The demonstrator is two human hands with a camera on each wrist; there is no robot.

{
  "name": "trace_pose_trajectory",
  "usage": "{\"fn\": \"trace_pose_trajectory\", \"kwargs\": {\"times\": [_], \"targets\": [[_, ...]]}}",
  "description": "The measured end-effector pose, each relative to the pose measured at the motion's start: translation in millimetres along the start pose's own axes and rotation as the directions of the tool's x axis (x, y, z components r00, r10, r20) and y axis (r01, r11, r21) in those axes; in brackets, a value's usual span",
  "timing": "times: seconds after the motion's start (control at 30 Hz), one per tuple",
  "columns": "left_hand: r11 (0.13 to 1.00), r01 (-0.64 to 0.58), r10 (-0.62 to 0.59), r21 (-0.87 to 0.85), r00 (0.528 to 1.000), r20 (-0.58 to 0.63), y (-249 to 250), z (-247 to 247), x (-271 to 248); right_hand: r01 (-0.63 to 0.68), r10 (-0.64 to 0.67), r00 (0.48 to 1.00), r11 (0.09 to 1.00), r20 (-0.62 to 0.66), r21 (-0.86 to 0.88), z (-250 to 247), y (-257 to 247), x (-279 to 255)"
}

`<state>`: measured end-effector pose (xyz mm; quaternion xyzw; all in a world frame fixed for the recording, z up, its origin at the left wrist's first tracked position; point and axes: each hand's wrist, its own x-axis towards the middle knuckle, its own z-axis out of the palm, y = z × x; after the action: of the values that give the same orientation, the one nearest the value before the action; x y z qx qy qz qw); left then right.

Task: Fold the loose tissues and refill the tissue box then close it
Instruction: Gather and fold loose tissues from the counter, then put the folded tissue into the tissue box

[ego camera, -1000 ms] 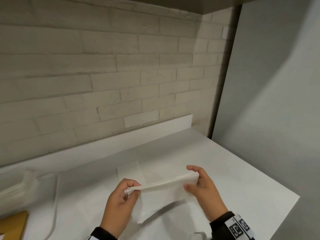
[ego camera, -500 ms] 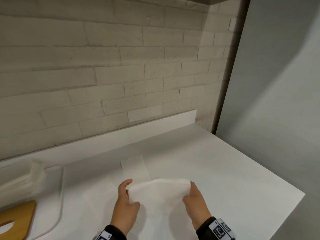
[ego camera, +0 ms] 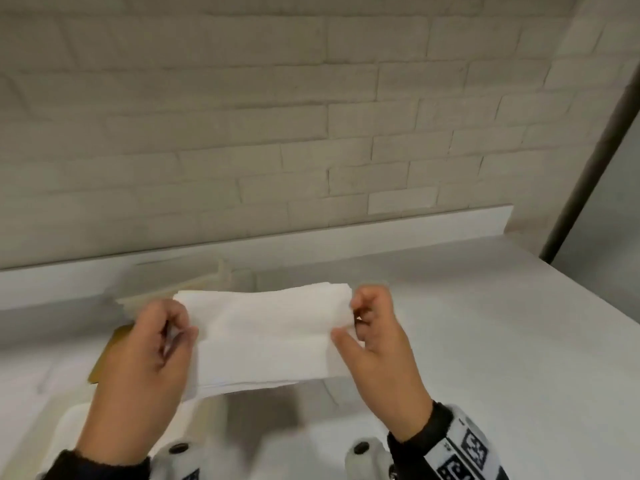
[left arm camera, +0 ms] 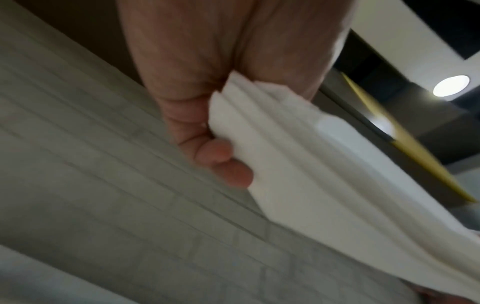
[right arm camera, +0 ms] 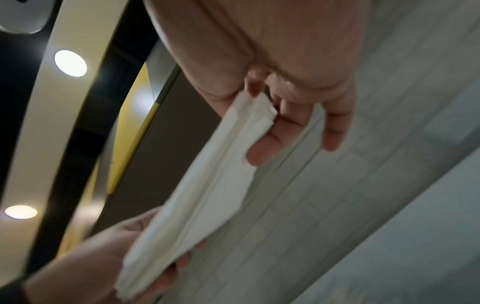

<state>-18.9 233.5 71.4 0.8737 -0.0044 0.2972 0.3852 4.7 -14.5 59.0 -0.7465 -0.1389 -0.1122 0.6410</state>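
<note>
A folded stack of white tissues hangs in the air above the counter, stretched between both hands. My left hand pinches its left end, thumb on the near side; in the left wrist view the fingers curl round the tissue stack. My right hand pinches the right end, and the right wrist view shows the tissue stack between thumb and fingers. Behind the left hand a tan wooden piece, perhaps the tissue box lid, peeks out; the box itself is hidden.
A white counter runs to a raised white backsplash under a pale brick wall. A grey panel closes the right side. More white tissues stand behind the held stack. The counter's right half is bare.
The hands have lifted the tissue stack from low over the counter and carried it left, spread flat between them. The head view has swung left, so the wooden piece is now behind the left hand.
</note>
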Motion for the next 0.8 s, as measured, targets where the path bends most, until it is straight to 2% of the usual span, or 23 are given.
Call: {"fn": "trace_pose_trajectory", "kwargs": {"times": [0.07, 0.13, 0.2, 0.23, 0.27, 0.33, 0.37, 0.43, 0.5, 0.57, 0.6, 0.63, 0.67, 0.7, 0.73, 0.77, 0.8], "targets": [[0.98, 0.051, -0.059, 0.194, 0.998, 0.037, -41.1, -42.8, -5.4, 0.01, 0.006, 0.989, 0.994, 0.149, -0.108, 53.5, -2.3, -0.4], [0.929, 0.103, -0.146, 0.355, 0.984, 0.097, -84.4, -71.3, -13.0, -0.019, 0.071, 0.96, 0.982, 0.272, -0.187, 102.5, 2.8, -4.7], [0.888, 0.095, -0.169, 0.45, 0.977, 0.127, -115.6, -85.4, -16.2, -0.032, 0.128, 0.944, 0.952, 0.303, -0.303, 139.5, 9.9, -10.3], [0.888, 0.085, -0.185, 0.453, 0.966, 0.181, -123.6, -88.0, -17.2, -0.033, 0.162, 0.937, 0.923, 0.309, -0.382, 153.3, 12.6, -13.4], [0.888, 0.084, -0.22, 0.453, 0.941, 0.256, -128.1, -87.7, -18.5, -0.026, 0.193, 0.929, 0.885, 0.315, -0.465, 164.6, 15.3, -16.4], [0.845, 0.017, -0.303, 0.534, 0.838, 0.454, -139.4, -85.6, -21.0, 0.013, 0.237, 0.914, 0.793, 0.328, -0.609, 179.3, 16.2, -22.5], [0.838, -0.026, -0.311, 0.546, 0.798, 0.516, -144.9, -84.9, -21.5, 0.053, 0.239, 0.912, 0.734, 0.332, -0.677, 183.2, 14.5, -25.2], [0.799, -0.151, -0.305, 0.582, 0.732, 0.609, -151.6, -83.5, -19.9, 0.186, 0.226, 0.903, 0.559, 0.364, -0.808, 189.1, 10.9, -29.9], [0.752, -0.233, -0.298, 0.617, 0.715, 0.633, -154.3, -82.8, -19.8, 0.28, 0.267, 0.873, 0.411, 0.408, -0.868, 192.9, 6.7, -34.1], [0.715, -0.232, -0.321, 0.66, 0.729, 0.604, -155.9, -84.6, -19.6, 0.297, 0.257, 0.88, 0.358, 0.399, -0.885, 194.7, 5.0, -35.5], [0.708, -0.289, -0.264, 0.645, 0.738, 0.621, -156.7, -86.3, -18.1, 0.307, 0.211, 0.891, 0.368, 0.401, -0.878, 194.5, 3.7, -34.9], [0.769, -0.313, -0.148, 0.558, 0.762, 0.631, -159.7, -88.0, -19.7, 0.328, 0.176, 0.889, 0.399, 0.423, -0.856, 194.4, 3.8, -34.5], [0.824, -0.34, -0.066, 0.452, 0.736, 0.674, -154.5, -88.0, -20.9, 0.366, 0.145, 0.87, 0.447, 0.471, -0.816, 194.9, 4.8, -34.5], [0.823, -0.408, 0.017, 0.395, 0.713, 0.701, -146.2, -83.3, -22.2, 0.402, 0.16, 0.833, 0.483, 0.53, -0.778, 196.4, 6.3, -35.2], [0.815, -0.445, 0.004, 0.371, 0.644, 0.765, -143.2, -76.2, -25.2, 0.419, 0.226, 0.787, 0.486, 0.573, -0.767, 198.0, 6.2, -37.4], [0.779, -0.551, 0.1, 0.299, 0.58, 0.808, -146.3, -68.2, -30.4, 0.428, 0.297, 0.74, 0.483, 0.603, -0.764, 198.1, 6.6, -39.7], [0.719, -0.617, 0.134, 0.32, 0.575, 0.807, -155.5, -61.8, -30.7, 0.417, 0.346, 0.708, 0.498, 0.615, -0.761, 195.3, 6.6, -40.2]]}}
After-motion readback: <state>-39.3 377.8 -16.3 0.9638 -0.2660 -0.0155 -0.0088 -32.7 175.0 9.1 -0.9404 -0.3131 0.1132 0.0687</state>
